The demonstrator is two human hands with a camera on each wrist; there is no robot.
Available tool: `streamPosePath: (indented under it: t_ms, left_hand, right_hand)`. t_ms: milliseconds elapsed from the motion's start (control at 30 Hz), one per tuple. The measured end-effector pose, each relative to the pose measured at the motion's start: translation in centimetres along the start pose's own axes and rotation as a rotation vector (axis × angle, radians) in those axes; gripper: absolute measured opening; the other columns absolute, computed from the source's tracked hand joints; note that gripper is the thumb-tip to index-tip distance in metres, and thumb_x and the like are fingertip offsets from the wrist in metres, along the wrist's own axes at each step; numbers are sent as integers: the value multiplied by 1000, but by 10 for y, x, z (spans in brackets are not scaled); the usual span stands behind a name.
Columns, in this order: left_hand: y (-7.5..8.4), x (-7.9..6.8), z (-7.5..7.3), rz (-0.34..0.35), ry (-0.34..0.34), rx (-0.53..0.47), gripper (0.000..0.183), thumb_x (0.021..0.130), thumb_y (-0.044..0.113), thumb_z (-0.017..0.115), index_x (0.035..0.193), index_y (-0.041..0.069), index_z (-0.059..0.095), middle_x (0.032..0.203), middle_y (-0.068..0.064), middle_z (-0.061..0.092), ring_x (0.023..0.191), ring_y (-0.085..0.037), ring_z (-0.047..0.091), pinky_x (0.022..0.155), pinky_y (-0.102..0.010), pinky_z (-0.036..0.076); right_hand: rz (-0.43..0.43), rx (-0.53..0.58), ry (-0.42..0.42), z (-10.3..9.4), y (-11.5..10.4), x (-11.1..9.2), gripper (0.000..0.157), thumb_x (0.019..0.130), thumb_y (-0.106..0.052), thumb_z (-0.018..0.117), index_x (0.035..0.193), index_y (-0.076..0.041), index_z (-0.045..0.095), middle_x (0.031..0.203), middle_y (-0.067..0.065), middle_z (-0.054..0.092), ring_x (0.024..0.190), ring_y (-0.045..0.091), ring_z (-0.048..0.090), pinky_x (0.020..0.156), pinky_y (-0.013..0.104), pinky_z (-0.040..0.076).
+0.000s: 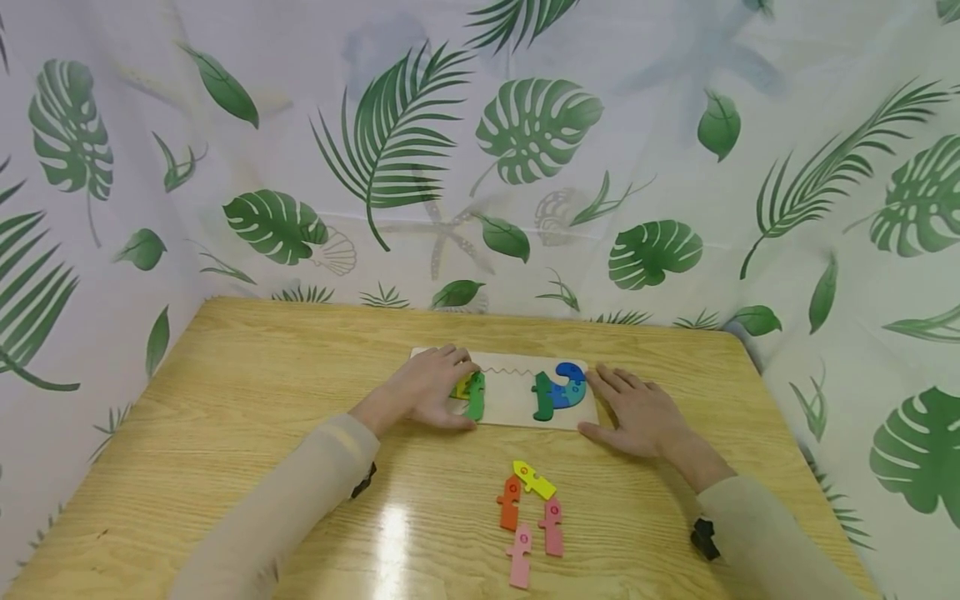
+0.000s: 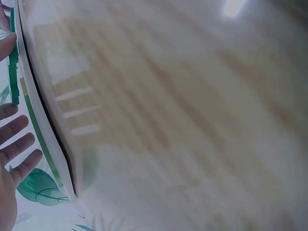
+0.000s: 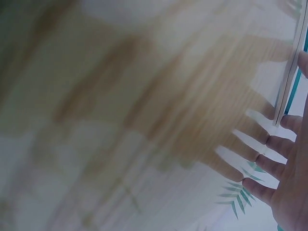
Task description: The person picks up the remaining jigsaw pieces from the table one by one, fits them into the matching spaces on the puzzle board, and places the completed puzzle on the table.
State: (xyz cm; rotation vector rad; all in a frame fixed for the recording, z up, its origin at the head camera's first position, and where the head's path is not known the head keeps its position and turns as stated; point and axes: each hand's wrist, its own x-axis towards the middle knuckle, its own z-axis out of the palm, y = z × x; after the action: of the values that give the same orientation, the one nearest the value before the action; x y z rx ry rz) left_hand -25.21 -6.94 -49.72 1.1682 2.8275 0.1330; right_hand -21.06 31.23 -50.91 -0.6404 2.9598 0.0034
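A pale wooden puzzle board (image 1: 510, 414) lies on the table between both hands. My left hand (image 1: 431, 390) reaches over its left end, thumb and forefinger at the two ends of a green puzzle piece (image 1: 476, 406). That piece (image 2: 13, 72) shows just above the board in the left wrist view. A yellow piece (image 1: 462, 387) sits beside it, partly under the fingers. At the board's right end are a dark green piece (image 1: 543, 397) and joined blue pieces (image 1: 572, 392). My right hand (image 1: 637, 410) rests there with straight, spread fingers, fingertips at the board's edge.
Nearer me on the wooden table (image 1: 300, 492) lie loose puzzle pieces: a yellow one (image 1: 535, 481), an orange one (image 1: 510, 502), a pink one (image 1: 552, 527) and another pink one (image 1: 520, 556). A leaf-patterned cloth (image 1: 525, 200) hangs behind the table and at its sides.
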Motion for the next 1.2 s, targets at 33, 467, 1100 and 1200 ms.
streamPosePath:
  t_ms: [33, 467, 1100, 1200]
  left_hand:
    - [0, 1, 0, -6, -7, -1, 92, 84, 75, 66, 153, 15, 54, 148, -10, 57, 135, -29, 55, 112, -47, 49]
    - [-1, 5, -6, -47, -49, -8, 92, 86, 74, 66, 157, 19, 49, 154, -10, 54, 140, -30, 54, 114, -51, 49]
    - [-7, 9, -2, -54, -62, -30, 91, 87, 74, 62, 159, 21, 46, 161, -11, 49, 147, -32, 49, 115, -54, 48]
    - [-7, 8, -2, -51, -66, -31, 91, 87, 74, 62, 159, 21, 46, 161, -12, 49, 147, -33, 49, 115, -54, 48]
  right_hand:
    - [2, 1, -1, 0, 0, 0, 99, 95, -80, 47, 168, -15, 29, 173, 17, 33, 154, 47, 39, 117, 73, 36]
    - [3, -9, -9, 1, 0, 0, 100, 95, -80, 46, 168, -15, 27, 173, 17, 32, 155, 47, 38, 117, 73, 36]
    - [8, 1, 1, 0, 0, -1, 98, 96, -80, 46, 168, -15, 29, 173, 17, 33, 155, 47, 38, 117, 73, 35]
    - [9, 3, -2, 0, 0, -1, 98, 96, -80, 46, 168, -15, 29, 173, 17, 33, 155, 47, 38, 117, 73, 35]
